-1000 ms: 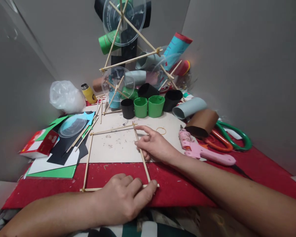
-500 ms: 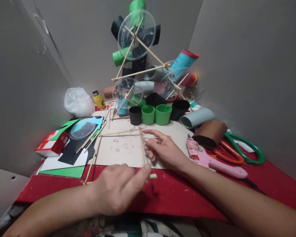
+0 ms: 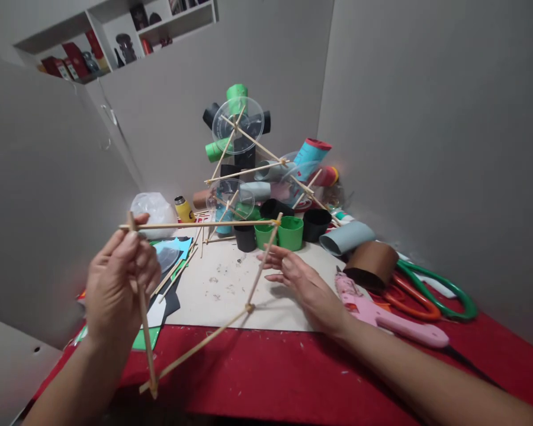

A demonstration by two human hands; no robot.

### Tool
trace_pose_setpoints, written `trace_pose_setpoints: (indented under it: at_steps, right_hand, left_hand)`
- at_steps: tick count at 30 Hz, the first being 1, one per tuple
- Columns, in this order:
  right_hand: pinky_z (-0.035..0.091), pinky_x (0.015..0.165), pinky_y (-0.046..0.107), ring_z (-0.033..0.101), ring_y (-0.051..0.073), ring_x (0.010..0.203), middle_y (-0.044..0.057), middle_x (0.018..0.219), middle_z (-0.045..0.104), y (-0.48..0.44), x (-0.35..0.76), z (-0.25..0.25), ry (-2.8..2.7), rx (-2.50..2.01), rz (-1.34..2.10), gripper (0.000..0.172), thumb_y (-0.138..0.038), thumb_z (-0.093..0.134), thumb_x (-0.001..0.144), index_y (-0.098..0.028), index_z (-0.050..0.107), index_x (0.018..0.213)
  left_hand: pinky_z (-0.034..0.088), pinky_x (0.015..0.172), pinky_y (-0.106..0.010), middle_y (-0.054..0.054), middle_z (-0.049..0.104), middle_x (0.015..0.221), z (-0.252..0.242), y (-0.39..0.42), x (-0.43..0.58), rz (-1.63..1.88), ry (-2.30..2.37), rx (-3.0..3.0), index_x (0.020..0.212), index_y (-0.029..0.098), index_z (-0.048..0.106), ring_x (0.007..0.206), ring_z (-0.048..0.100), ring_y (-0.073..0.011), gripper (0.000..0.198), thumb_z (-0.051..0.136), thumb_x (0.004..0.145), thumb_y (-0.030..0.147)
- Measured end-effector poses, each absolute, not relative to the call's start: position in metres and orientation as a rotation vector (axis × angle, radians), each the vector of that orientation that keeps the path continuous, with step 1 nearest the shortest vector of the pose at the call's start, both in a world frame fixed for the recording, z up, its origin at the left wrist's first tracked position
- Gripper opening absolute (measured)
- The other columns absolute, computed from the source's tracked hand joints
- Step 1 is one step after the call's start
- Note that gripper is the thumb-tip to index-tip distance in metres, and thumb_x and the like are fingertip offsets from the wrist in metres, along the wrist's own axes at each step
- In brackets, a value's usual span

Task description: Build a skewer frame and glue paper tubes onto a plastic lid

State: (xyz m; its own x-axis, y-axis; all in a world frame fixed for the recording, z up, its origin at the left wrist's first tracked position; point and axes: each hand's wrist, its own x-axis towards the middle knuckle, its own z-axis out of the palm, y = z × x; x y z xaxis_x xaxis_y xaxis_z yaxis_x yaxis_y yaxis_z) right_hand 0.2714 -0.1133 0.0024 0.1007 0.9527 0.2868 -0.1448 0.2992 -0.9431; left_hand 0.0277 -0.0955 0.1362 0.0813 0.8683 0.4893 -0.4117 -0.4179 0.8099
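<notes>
A four-sided frame of thin wooden sticks (image 3: 204, 225) is held up in front of me, its corners joined with what looks like glue. My left hand (image 3: 122, 278) pinches the upper left corner between thumb and fingers. At the frame's right side my right hand (image 3: 308, 287) is open, fingers spread behind or beside the right stick; whether they touch it I cannot tell. Below lies a pale board (image 3: 231, 278) with glue marks. Behind stands a wheel-like structure with a clear plastic disc (image 3: 251, 133), sticks and paper tubes.
A pink glue gun (image 3: 391, 319) lies at right, near orange scissors (image 3: 411, 293), green-handled scissors (image 3: 464, 299) and a brown tube (image 3: 377, 260). Green cups (image 3: 291, 235) and black cups (image 3: 316, 225) stand at the back. Coloured paper, loose sticks and a plastic bag (image 3: 153, 207) are at left.
The stick frame has been lifted and tilted up off the table. My left hand has moved up and left to its upper left corner; my right hand's fingers have spread. The view has tilted up.
</notes>
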Motion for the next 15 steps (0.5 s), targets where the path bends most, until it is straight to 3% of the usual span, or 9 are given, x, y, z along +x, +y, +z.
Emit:
trace_pose_setpoints:
  at_steps: [4,6,9,15]
  right_hand:
    - [0.049,0.085,0.036,0.063,0.020,0.098,0.008,0.109,0.068,-0.120,0.266,0.007,-1.213,-0.889,1.036,0.048,-0.054,0.052,0.090,-0.025,0.050,0.128]
    - [0.051,0.071,0.031,0.065,0.018,0.076,0.005,0.088,0.069,-0.121,0.264,0.009,-1.188,-0.925,1.055,0.048,-0.054,0.054,0.088,-0.021,0.052,0.123]
    - [0.045,0.051,0.025,0.058,0.013,0.049,-0.001,0.064,0.064,-0.120,0.264,0.010,-1.124,-0.974,1.121,0.048,-0.057,0.053,0.087,-0.017,0.056,0.113]
    - [0.041,0.042,0.022,0.056,0.012,0.040,-0.002,0.060,0.065,-0.114,0.267,-0.001,-1.051,-1.085,1.340,0.054,-0.055,0.055,0.084,-0.017,0.050,0.122]
  left_hand:
    - [0.029,0.031,-0.009,0.009,0.032,0.054,0.120,-0.071,0.030,1.366,0.590,1.071,0.103,0.011,0.062,0.037,0.030,-0.0017,0.020,0.061,0.083,0.014]
    - [0.028,0.031,-0.009,0.010,0.031,0.053,0.109,-0.058,0.029,1.306,0.604,0.970,0.102,0.010,0.061,0.037,0.030,-0.0016,0.018,0.060,0.084,0.013]
    - [0.027,0.032,-0.010,0.010,0.032,0.053,0.090,-0.040,0.025,1.215,0.617,0.866,0.101,0.011,0.059,0.037,0.030,-0.0017,0.017,0.059,0.084,0.013]
    - [0.028,0.038,-0.010,0.008,0.040,0.060,0.047,-0.013,0.013,1.145,0.731,0.888,0.100,0.012,0.055,0.042,0.033,-0.0009,0.025,0.067,0.081,0.021]
